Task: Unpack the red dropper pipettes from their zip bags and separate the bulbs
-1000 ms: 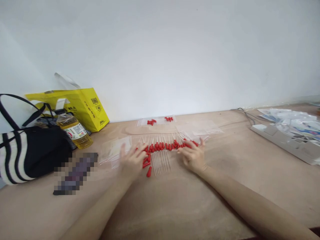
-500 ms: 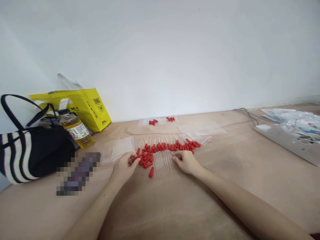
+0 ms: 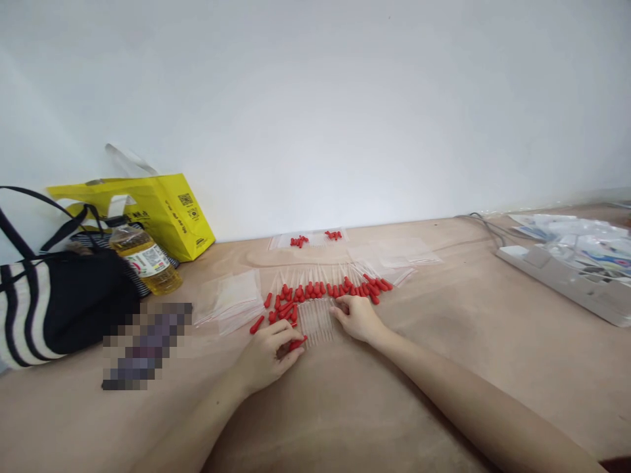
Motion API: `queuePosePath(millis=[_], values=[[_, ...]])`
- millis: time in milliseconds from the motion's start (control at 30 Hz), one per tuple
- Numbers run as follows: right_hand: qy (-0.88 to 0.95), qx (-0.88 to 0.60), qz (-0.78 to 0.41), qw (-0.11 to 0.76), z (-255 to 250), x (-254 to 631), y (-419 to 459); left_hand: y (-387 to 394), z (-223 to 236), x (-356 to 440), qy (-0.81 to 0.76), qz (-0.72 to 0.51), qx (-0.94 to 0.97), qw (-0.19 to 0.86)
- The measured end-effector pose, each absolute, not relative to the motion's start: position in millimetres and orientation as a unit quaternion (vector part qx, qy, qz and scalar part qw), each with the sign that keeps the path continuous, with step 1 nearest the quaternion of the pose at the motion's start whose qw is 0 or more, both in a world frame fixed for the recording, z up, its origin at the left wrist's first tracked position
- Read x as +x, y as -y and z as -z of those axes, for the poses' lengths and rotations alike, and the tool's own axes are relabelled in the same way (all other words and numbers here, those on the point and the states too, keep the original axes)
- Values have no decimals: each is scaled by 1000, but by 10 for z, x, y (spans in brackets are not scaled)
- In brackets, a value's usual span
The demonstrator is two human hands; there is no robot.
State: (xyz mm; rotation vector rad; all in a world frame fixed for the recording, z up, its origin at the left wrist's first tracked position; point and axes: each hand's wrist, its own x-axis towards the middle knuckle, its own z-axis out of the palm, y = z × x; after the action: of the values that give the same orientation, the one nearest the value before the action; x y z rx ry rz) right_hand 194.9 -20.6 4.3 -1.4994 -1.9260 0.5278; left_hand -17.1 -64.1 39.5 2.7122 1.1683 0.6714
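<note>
My left hand [image 3: 269, 351] is closed, with thumb and fingers around a red rubber dropper bulb [image 3: 297, 343]. This bulb is beside the lower left of a row of clear thin tubes [image 3: 316, 322] lying side by side. At the row's upper right edge, the fingers of my right hand [image 3: 357, 317] are pinched together; whatever is between them is hidden. Behind the row lie several droppers with red bulbs [image 3: 311, 289] and clear stems pointing away. More loose red bulbs [image 3: 257, 324] lie just beyond my left hand, partly covered by it.
Clear zip bags [image 3: 236, 299] lie at the left, and more bags [image 3: 394, 253] at the back right. A filled bag [image 3: 315, 238] rests near the wall. An oil bottle [image 3: 148, 259], a yellow bag [image 3: 172, 210] and a black striped bag [image 3: 89, 295] stand left. A white box [image 3: 557, 282] is right.
My left hand has moved from the loose bulbs toward me and right, and has closed on the nearest bulb, now turned. My right hand stays at the tube row's edge. The view has shifted slightly.
</note>
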Motion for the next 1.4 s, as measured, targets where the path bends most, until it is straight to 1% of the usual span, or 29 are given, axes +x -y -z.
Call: queuePosePath(millis=[100, 233, 367, 433, 667, 867, 967, 1033, 1100, 1167, 1200, 1267, 1400], values=[[717, -565, -233, 335, -27, 1946, 210, 632, -360, -173, -372, -233, 898, -20], [682, -542, -319, 373, 26, 1920, 226, 599, -375, -251, -375, -222, 894, -104], [625, -513, -422, 410, 102, 1898, 216, 592, -390, -288, -397, -280, 868, -99], [605, -499, -456, 421, 130, 1897, 203, 608, -385, -267, -400, -304, 860, -91], [605, -478, -469, 431, 143, 1926, 195, 635, -336, -197, -354, -237, 902, -74], [615, -470, -454, 442, 135, 1903, 230, 629, -343, -209, -406, -210, 880, -129], [645, -486, -402, 433, 96, 1920, 243, 645, -331, -177, -453, -218, 850, -159], [677, -516, -305, 427, 36, 1980, 237, 647, -306, -153, -469, -225, 835, -178], [691, -568, -176, 412, -44, 2079, 214, 634, -273, -135, -474, -232, 828, -188], [673, -631, -76, 378, -122, 2193, 175, 608, -241, -121, -478, -237, 824, -189], [663, -656, -46, 357, -156, 2243, 152, 593, -228, -114, -481, -237, 822, -190], [652, -686, -18, 321, -205, 2311, 99, 565, -208, -98, -490, -236, 817, -193], [665, -695, -1, 273, -246, 2284, -14, 546, -194, -76, -491, -238, 814, -199]])
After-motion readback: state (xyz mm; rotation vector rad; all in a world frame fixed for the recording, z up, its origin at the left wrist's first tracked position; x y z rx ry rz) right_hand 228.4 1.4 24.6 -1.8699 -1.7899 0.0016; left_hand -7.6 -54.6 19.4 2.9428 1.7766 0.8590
